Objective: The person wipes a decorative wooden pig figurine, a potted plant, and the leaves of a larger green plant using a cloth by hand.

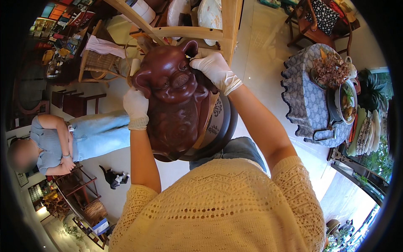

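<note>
A glossy red-brown pig statue (176, 82), perhaps carved wood or ceramic, stands in front of me with its snout and belly in view. My left hand (136, 105), in a thin white glove, grips it by the drooping ear on the left; the fingertips are hidden behind. My right hand (215, 69), gloved the same way, is closed at the other ear and the side of the head. Beneath and beside the statue shows a dark round base (220, 119) bearing writing and scroll ornament. Whether the statue rests on this base, I cannot tell.
Beyond the statue rises a wooden rack (189, 32) with decorated ceramics. To the left stands a person (53, 141) with hands together; a black-and-white cat (115, 178) lies on the floor. A wicker chair (99, 60) is farther left. At right is a cloth-covered round table (305, 104).
</note>
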`<act>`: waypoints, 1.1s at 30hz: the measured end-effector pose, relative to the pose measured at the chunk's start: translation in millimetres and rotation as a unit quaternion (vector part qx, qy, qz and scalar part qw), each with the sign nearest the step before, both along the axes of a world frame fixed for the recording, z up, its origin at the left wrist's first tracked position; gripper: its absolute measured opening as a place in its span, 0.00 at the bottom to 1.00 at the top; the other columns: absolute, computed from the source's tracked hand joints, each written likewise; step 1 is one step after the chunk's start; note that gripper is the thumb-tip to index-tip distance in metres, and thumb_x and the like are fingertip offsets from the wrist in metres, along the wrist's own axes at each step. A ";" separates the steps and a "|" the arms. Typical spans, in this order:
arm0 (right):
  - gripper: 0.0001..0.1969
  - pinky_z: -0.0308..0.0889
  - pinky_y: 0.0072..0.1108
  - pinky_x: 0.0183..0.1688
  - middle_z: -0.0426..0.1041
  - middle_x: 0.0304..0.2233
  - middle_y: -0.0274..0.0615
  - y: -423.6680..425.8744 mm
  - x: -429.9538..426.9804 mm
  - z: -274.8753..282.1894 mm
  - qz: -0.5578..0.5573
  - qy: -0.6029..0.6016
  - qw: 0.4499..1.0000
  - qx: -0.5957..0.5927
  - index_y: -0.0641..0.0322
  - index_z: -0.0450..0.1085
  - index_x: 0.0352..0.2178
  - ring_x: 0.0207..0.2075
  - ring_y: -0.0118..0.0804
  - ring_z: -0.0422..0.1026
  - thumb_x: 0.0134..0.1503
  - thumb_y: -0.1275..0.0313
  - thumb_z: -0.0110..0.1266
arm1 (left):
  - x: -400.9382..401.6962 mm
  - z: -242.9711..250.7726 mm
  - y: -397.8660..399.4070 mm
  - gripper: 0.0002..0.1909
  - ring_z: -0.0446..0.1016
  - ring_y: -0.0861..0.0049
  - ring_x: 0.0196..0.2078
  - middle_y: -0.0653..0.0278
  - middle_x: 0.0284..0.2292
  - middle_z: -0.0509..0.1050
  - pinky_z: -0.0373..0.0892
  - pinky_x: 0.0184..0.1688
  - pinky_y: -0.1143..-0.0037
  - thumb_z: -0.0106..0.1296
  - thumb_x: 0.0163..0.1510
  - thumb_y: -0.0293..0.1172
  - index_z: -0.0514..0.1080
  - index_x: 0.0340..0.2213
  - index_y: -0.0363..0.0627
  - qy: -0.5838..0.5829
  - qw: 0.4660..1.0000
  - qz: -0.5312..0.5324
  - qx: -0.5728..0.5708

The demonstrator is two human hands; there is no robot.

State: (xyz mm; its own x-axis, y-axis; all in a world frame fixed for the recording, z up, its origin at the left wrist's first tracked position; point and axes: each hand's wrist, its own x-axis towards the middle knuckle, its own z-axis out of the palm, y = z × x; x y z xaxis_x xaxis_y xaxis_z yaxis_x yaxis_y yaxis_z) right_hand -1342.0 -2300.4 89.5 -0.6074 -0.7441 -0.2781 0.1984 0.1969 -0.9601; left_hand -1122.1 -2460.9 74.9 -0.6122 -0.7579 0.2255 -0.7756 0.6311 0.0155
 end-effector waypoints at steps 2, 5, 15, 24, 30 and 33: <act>0.11 0.65 0.19 0.29 0.73 0.20 0.37 3.7 5.8 11.0 -0.048 -0.117 0.992 0.024 0.71 0.73 0.23 0.24 0.27 0.69 0.41 0.70 0.60 | 0.6 -1.2 1.3 0.06 0.73 0.53 0.31 0.52 0.26 0.75 0.69 0.35 0.62 0.48 0.43 0.28 0.75 0.22 0.42 0.015 1.000 0.024 0.008; 0.10 0.65 0.19 0.30 0.74 0.21 0.38 5.5 12.0 5.4 -0.088 -0.211 0.971 -0.074 0.73 0.73 0.23 0.24 0.28 0.69 0.43 0.73 0.60 | -3.7 1.8 3.7 0.07 0.73 0.53 0.31 0.53 0.27 0.75 0.69 0.34 0.62 0.49 0.43 0.29 0.75 0.22 0.42 0.023 0.999 0.029 0.010; 0.13 0.68 0.27 0.35 0.75 0.24 0.51 0.4 14.9 -15.4 -0.035 0.172 0.985 -0.003 0.62 0.76 0.25 0.27 0.44 0.74 0.40 0.63 0.58 | -6.2 8.2 9.3 0.08 0.73 0.54 0.32 0.55 0.29 0.75 0.69 0.34 0.62 0.48 0.45 0.31 0.75 0.24 0.44 0.002 0.999 0.028 0.031; 0.09 0.67 0.19 0.34 0.75 0.28 0.42 40.4 39.1 -16.2 -0.101 -0.126 0.984 -0.075 0.61 0.75 0.33 0.29 0.32 0.74 0.49 0.72 0.56 | -6.0 12.6 12.7 0.11 0.73 0.54 0.34 0.52 0.30 0.75 0.68 0.36 0.61 0.44 0.49 0.35 0.75 0.29 0.47 -0.009 0.998 0.028 0.047; 0.05 0.68 0.25 0.34 0.72 0.26 0.39 24.8 87.6 33.6 -0.008 0.523 0.834 -0.174 0.58 0.74 0.26 0.30 0.41 0.71 0.43 0.76 0.57 | -10.9 14.2 14.2 0.17 0.73 0.52 0.35 0.52 0.30 0.75 0.68 0.36 0.61 0.40 0.53 0.43 0.74 0.32 0.47 0.047 0.991 0.058 0.114; 0.02 0.65 0.26 0.27 0.68 0.21 0.37 -7.0 83.8 44.7 0.123 0.707 0.692 -0.080 0.57 0.71 0.19 0.26 0.39 0.70 0.40 0.74 0.53 | -10.4 19.7 18.6 0.20 0.73 0.53 0.34 0.51 0.29 0.75 0.68 0.37 0.61 0.38 0.55 0.46 0.75 0.32 0.47 0.039 0.996 0.021 0.076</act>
State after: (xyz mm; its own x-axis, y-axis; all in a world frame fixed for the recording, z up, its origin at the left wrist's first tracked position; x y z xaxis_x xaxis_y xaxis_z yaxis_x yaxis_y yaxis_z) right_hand -1258.2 -2307.4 134.1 -0.0373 -0.8261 0.5623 -0.9820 -0.0739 -0.1737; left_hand -1132.5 -2442.3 94.5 -0.5645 -0.8115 0.1512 -0.7939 0.5839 0.1697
